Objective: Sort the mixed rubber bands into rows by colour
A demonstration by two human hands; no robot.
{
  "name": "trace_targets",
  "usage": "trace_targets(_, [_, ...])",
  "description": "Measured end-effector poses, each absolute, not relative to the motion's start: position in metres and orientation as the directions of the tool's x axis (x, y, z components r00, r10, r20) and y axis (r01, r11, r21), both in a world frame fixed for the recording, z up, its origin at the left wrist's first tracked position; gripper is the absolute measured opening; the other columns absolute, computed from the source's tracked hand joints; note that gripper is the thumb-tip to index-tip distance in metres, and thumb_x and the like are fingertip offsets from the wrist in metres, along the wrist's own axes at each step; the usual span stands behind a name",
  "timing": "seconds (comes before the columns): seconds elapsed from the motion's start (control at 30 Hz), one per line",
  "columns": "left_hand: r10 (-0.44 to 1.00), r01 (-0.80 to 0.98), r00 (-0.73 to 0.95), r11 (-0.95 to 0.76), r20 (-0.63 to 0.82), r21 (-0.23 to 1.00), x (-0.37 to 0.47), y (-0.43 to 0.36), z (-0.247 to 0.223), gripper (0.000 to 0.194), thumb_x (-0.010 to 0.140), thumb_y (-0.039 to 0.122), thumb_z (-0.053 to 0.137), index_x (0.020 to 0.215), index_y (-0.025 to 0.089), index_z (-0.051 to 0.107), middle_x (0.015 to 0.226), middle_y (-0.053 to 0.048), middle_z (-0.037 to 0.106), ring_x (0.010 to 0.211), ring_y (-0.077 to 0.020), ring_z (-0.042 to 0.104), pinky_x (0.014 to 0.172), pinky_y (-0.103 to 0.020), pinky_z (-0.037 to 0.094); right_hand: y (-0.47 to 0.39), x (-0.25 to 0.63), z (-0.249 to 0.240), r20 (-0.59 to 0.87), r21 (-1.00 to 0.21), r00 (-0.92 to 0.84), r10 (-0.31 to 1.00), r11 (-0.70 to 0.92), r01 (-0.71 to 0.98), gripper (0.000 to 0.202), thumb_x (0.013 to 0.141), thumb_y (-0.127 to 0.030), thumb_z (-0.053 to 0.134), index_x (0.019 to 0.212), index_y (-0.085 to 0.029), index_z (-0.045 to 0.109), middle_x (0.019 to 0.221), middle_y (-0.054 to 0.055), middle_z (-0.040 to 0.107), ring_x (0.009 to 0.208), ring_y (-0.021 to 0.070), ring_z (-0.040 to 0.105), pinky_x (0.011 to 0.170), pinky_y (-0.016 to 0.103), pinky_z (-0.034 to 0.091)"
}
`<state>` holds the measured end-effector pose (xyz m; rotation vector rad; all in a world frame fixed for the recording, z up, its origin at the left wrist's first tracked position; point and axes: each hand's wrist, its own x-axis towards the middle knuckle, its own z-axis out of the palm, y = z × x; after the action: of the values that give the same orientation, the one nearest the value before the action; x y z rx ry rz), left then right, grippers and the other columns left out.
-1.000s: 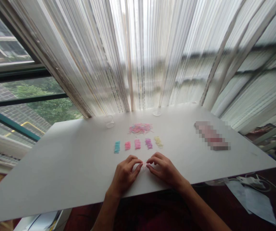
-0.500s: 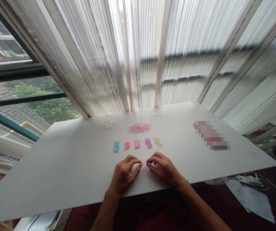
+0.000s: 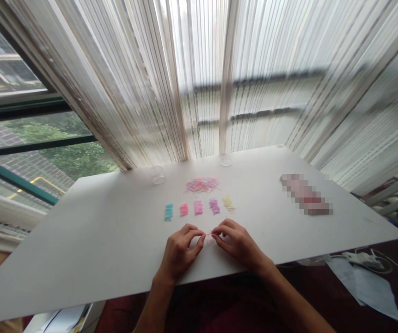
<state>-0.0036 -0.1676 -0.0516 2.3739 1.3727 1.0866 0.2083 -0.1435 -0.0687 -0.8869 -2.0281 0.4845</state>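
pink strand lengthwise left-to-right (thin)

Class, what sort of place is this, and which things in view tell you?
Probably a room at home: striped sheer curtains hang behind a white table, and a window at the picture's left looks out on greenery.

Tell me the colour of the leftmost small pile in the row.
The leftmost small pile is turquoise, seen in the head view.

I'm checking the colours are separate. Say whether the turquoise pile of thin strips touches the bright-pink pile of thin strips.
Apart: the head view shows white tabletop between the turquoise pile and the bright-pink pile.
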Motion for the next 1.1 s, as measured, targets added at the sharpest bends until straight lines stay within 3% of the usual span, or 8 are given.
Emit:
trace_targets(0.27, [0.852,0.772,0.189,-0.436,0.488,0.463,-0.028,-0.163,-0.041,0.019,0.099,0.033,0.056,0.096,0.021,0.071,0.094,-0.002,0.071,0.061,-0.0104,0.058,0.062,-0.023,0.049,-0.144,0.209,-0.067,0.535,-0.633,-0.384,0.753,0.658,0.408,0.009,0.096,-0.021,0.06,0.096,-0.022,0.07,0.086,0.004,0.065,0.074,0.0156,0.062,0.07,0.029,0.054])
trace_targets(0.37, [0.865,0.865,0.098,-0.318,0.491,0.388,-0.049,-0.153,-0.034,0.024,0.099,0.038,0.055,0.094,0.022,0.072,0.093,-0.001,0.072,0.059,-0.0111,0.057,0.062,-0.024,0.047,-0.144,0.209,-0.067,0.518,-0.64,-0.396,0.758,0.651,0.408,0.01,0.096,-0.021,0.06,0.097,-0.021,0.07,0.088,0.004,0.065,0.075,0.0158,0.062,0.071,0.029,0.054])
trace_targets(0.63, [0.896,0.96,0.073,-0.182,0.437,0.213,-0.056,-0.133,-0.036,0.023,0.1,0.035,0.054,0.096,0.024,0.074,0.095,-0.001,0.074,0.068,-0.015,0.066,0.059,-0.024,0.043,-0.144,0.209,-0.065,0.492,-0.639,-0.412,0.767,0.64,0.428,0.012,0.096,-0.021,0.059,0.094,-0.022,0.07,0.087,0.004,0.065,0.076,0.0159,0.063,0.071,0.028,0.054])
trace_targets(1.1, [0.909,0.949,0.059,-0.179,0.412,0.258,-0.054,-0.126,-0.04,0.019,0.097,0.032,0.058,0.1,0.026,0.076,0.102,-0.001,0.074,0.075,-0.0152,0.068,0.062,-0.023,0.046,-0.145,0.209,-0.065,0.466,-0.65,-0.428,0.774,0.628,0.428,0.013,0.097,-0.022,0.058,0.094,-0.021,0.07,0.087,0.004,0.065,0.075,0.0156,0.063,0.07,0.028,0.053])
